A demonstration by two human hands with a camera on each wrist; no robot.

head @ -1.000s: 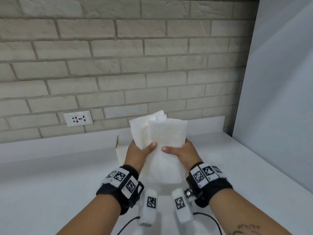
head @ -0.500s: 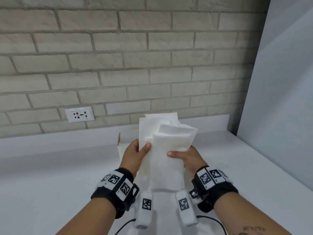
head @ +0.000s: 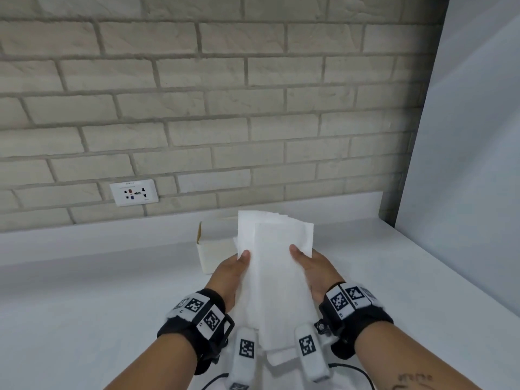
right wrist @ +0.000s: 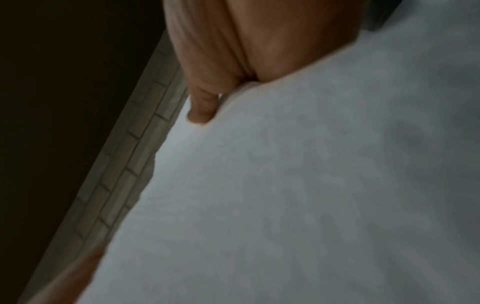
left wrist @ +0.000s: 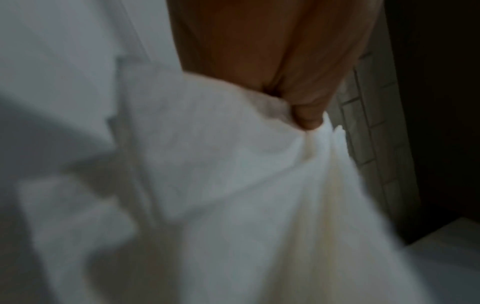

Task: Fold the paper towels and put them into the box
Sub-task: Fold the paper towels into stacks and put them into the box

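Only head view shows box [head: 216, 249]; wrists blurry.

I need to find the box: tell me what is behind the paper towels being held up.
Behind the paper towels, held by the left hand and right hand, the white box stands on the counter. Its right part and inside are covered.

- My left hand [left wrist: 249, 47] fills the top of the view, blurred.
- My fingertip [left wrist: 309, 119] presses into the white paper towels [left wrist: 233, 185], bunching them just below it.
- Beyond my fingertip, a strip of brick wall [left wrist: 374, 131].
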